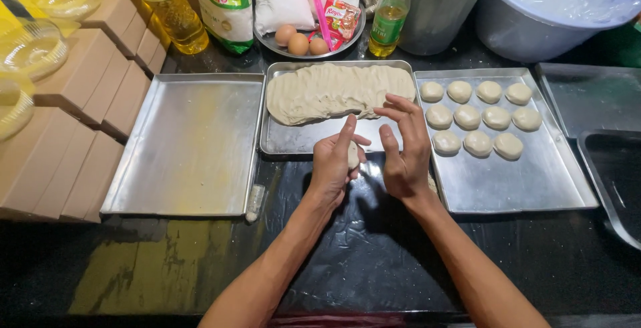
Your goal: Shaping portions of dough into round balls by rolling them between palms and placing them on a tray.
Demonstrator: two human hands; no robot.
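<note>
- Left hand (pixel 332 162) curled around a small dough piece (pixel 353 156) – held over the black counter (pixel 374 261), just below the middle tray (pixel 294 140).
- Right hand (pixel 405 148) open, fingers spread and bent, just beside the piece – holding nothing.
- Middle tray carrying a flattened dough sheet (pixel 337 91) along its far half.
- Right tray (pixel 527 181) with 10 round dough balls (pixel 467 117) in 3 rows.
- Left tray (pixel 190 144) bare metal.
- 3 eggs (pixel 298 41) on a plate behind.
</note>
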